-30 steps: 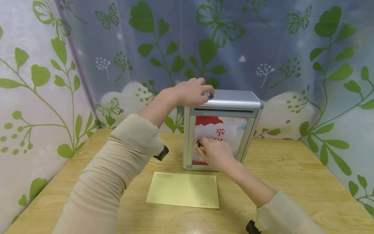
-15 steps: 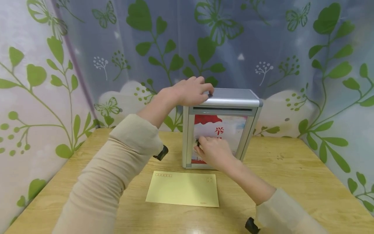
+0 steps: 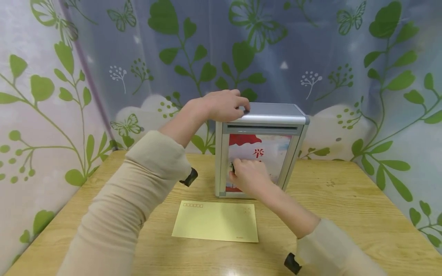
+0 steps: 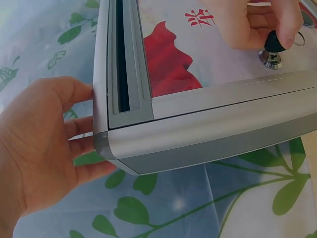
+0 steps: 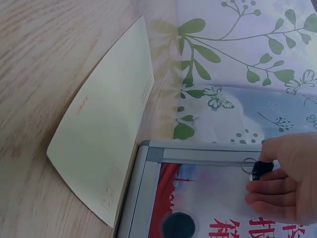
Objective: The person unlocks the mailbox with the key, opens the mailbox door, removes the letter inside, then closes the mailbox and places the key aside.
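Note:
A silver-framed box [image 3: 293, 132] with a slot near its top and a printed front stands upright on the table. My left hand [image 3: 224, 105] rests on the top at the left corner, fingers loosely bent; in the left wrist view its fingertips touch the edge. With thumb and fingers, my right hand [image 3: 250, 174] pinches a black-headed key [image 4: 274, 42] at the chrome lock [image 4: 271, 59] on the front's left side. A metal ring [image 5: 248, 165] hangs from the key. The key's blade is hidden.
A yellow envelope [image 3: 215, 222] lies flat on the wooden table [image 3: 345, 214] in front of the box. Behind the table hangs a curtain [image 3: 193, 23] printed with leaves and butterflies. Dark camera mounts sit at both wrists.
My right hand has turned slightly at the lock, still pinching the key. The left hand stays on the box top. The head view has shifted a little.

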A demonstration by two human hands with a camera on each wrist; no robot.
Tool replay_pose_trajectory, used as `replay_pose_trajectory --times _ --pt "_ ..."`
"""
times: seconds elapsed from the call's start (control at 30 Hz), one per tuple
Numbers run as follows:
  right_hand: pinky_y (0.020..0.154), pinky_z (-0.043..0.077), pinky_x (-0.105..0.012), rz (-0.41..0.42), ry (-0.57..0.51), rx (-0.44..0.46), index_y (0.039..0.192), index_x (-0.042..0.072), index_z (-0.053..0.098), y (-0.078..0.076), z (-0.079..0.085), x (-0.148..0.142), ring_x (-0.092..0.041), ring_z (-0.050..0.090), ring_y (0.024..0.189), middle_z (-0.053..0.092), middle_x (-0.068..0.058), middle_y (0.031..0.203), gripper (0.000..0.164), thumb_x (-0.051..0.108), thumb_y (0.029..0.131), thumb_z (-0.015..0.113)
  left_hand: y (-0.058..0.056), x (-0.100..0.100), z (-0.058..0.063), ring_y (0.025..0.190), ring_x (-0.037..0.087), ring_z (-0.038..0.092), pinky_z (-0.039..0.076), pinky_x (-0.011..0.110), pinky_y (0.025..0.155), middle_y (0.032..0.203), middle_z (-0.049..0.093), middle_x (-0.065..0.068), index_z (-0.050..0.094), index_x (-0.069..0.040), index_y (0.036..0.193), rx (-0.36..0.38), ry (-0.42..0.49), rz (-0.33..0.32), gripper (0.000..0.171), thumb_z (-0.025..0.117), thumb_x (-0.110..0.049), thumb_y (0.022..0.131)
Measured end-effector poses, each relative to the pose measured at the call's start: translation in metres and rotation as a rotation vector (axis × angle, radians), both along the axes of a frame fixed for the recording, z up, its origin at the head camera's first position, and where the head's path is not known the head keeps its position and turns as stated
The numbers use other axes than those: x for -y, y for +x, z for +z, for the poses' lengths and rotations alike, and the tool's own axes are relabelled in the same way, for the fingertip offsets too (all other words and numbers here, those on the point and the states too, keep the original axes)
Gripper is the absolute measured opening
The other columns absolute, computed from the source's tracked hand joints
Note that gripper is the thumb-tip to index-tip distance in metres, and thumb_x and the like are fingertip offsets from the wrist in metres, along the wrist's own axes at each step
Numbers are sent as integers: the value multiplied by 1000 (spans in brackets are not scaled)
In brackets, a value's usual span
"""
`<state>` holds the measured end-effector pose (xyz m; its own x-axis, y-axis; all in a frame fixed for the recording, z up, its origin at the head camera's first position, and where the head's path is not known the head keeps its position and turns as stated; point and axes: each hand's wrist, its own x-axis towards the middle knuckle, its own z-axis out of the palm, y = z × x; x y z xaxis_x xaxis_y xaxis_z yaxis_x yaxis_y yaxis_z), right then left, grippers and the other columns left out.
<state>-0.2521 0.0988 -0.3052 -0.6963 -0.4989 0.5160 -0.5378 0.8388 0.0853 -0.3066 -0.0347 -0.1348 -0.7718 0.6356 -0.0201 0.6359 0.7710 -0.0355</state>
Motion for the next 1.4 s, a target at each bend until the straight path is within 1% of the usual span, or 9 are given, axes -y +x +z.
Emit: replay_pose_trajectory --times 0.13,0.3,0.47,0.67,0.83,0.97,1.07,1.2,1.4 --pt "35 34 -31 -20 -45 -3 61 8 43 1 -3 5 -14 39 39 37 2 48 27 13 77 64 0 1 -1 119 21 39 36 36 81 133 38 4 46 -25 134 4 9 3 41 29 -25 97" --pt "33 28 -26 -6 -44 -54 60 8 41 1 -5 8 -11 31 39 32 2 47 26 6 75 62 1 2 0 119 22 39 36 36 82 132 39 4 47 -25 134 -3 19 3 41 29 -25 97" --pt "33 29 -25 -4 61 -113 60 9 39 2 -4 8 -10 28 41 31 2 49 29 7 78 62 1 3 0 116 22 40 36 37 82 129 40 4 47 -25 133 -15 30 -2 40 29 -25 97" --pt "32 34 -24 25 216 -241 62 7 48 5 -8 6 -10 37 42 43 -2 52 24 7 79 64 0 3 -3 113 22 40 36 37 82 127 40 5 47 -25 134 -13 39 -9 41 29 -24 97" --pt "32 36 -25 95 212 -353 68 3 57 6 -15 3 -16 51 46 55 -7 59 15 3 80 66 -1 3 -4 114 22 40 36 37 82 128 40 5 46 -25 134 -11 43 -11 41 29 -25 98" --pt "33 39 -25 133 227 -437 78 -1 63 4 -19 -2 -20 58 52 62 -10 67 7 5 80 66 0 3 -5 114 22 39 36 37 81 128 40 5 47 -26 134 -11 47 -8 41 28 -25 97" --pt "35 41 -24 151 270 -490 82 -3 65 3 -22 -4 -20 60 54 64 -11 69 9 5 79 66 -1 3 -5 114 22 39 36 38 81 127 40 5 47 -25 134 -13 50 -7 41 28 -25 97" --pt "37 43 -23 160 322 -552 82 -3 66 1 -22 -4 -18 59 53 64 -10 69 8 4 78 65 -1 3 -6 114 22 39 36 38 82 127 40 5 47 -25 133 -19 58 -14 42 28 -24 97" --pt "40 46 -23 159 368 -572 82 -3 67 2 -21 -3 -18 59 54 62 -10 69 10 5 77 66 -1 5 -7 114 22 39 35 37 83 126 41 4 48 -25 133 -21 69 -15 42 28 -24 96"
